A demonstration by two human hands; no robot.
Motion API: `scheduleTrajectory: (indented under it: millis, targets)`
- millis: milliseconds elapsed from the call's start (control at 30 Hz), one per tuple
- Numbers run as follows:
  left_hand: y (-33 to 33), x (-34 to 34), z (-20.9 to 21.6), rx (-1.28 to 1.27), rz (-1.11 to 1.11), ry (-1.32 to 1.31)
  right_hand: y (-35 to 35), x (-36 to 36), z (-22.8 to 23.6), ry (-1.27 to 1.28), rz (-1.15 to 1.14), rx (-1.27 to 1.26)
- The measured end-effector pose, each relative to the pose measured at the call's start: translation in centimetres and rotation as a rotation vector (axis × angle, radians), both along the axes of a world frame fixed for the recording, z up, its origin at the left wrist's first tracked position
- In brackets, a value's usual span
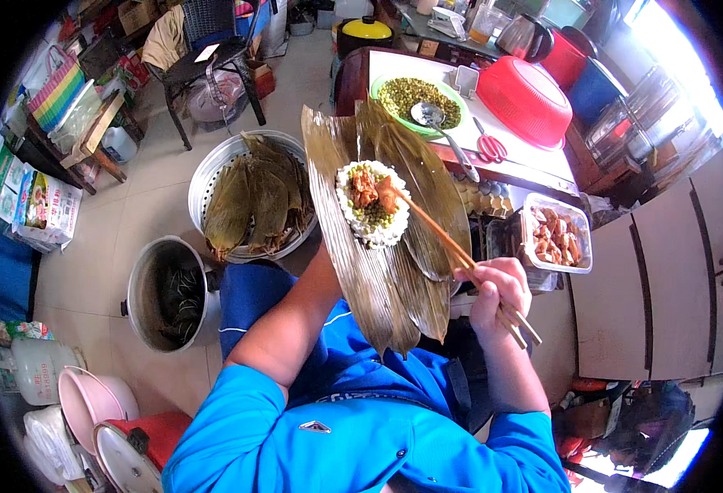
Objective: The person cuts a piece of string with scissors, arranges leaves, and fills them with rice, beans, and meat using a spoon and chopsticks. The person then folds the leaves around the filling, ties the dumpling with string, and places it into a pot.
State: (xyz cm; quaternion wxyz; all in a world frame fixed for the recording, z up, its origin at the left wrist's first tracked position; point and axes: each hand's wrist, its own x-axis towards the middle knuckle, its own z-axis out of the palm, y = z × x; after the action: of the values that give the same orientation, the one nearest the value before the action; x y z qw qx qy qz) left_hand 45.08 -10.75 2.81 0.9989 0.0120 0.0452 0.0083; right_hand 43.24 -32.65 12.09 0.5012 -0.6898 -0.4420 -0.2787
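Several broad overlapping bamboo leaves (411, 287) are held up in front of me. My left forearm runs beneath them; the leaves hide the fingers of my left hand, which bears them from below. On the leaves sits a mound of white rice (391, 234) with green split beans and reddish seasoned meat (364, 187) on top. My right hand (499, 294) is closed round a pair of wooden chopsticks (435, 223). Their tips touch a brownish piece of meat (388, 195) at the right side of the mound.
A perforated metal basin (199, 185) holds more leaves, beside a deep pot (142, 287) with dark wrapped bundles. On the table are a green bowl (457, 103) of beans with a ladle (448, 135), red scissors (489, 146) and a red basket (526, 99). A plastic tub (585, 223) holds meat pieces.
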Motion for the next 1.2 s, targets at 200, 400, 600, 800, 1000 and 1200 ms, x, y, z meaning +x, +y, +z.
scheduleTrajectory:
  millis: [200,400,600,800,1000,1200]
  targets:
    - [0.1,0.4,0.5,0.037,-0.008,-0.246,-0.4,-0.5,-1.3,-0.127,0.061,-0.158]
    - [1.3,0.9,-1.7,0.127,-0.015,-0.170,1.0,0.6,-0.9,-0.393,0.240,-0.311]
    - [2.7,0.5,-3.0,0.190,-0.046,-0.092,-2.2,0.8,1.1,-0.504,0.246,-0.230]
    - [3.3,0.7,-3.0,0.242,-0.070,-0.059,-16.8,9.5,1.1,-0.095,-0.599,-0.281]
    - [3.3,0.6,-2.9,0.267,-0.080,-0.040,-23.9,15.8,-4.0,-0.075,-0.620,-0.744]
    - [3.8,0.8,-3.3,0.268,-0.076,-0.025,-25.1,17.5,-6.6,0.054,-0.536,-0.977]
